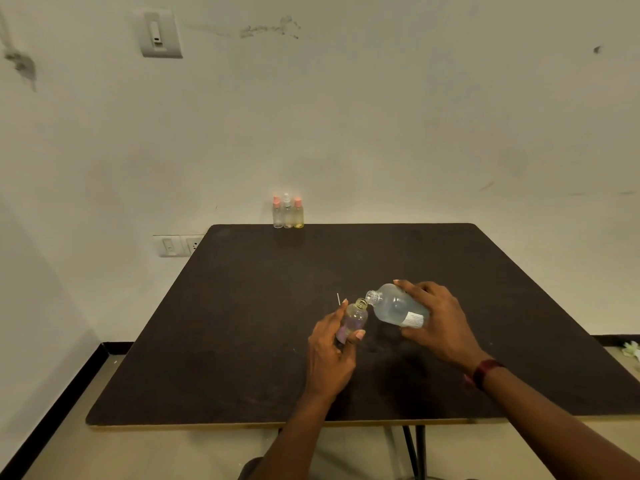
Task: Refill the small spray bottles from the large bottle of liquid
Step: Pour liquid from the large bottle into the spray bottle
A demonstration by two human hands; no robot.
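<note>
Just below the frame's centre, the left hand (332, 344) curls round an uncapped small bottle (356, 317), hiding its lower part. The right hand (437, 318) grips the tilted large bottle (393, 306), its mouth at the small one's; any stream is too faint to make out. Three spray bottles (288, 213) stand at the table's (225, 323) far edge.

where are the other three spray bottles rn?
Head view: the three spray bottles stand in a row at the table's far edge by the wall, left of centre, far beyond the large bottle.
</note>
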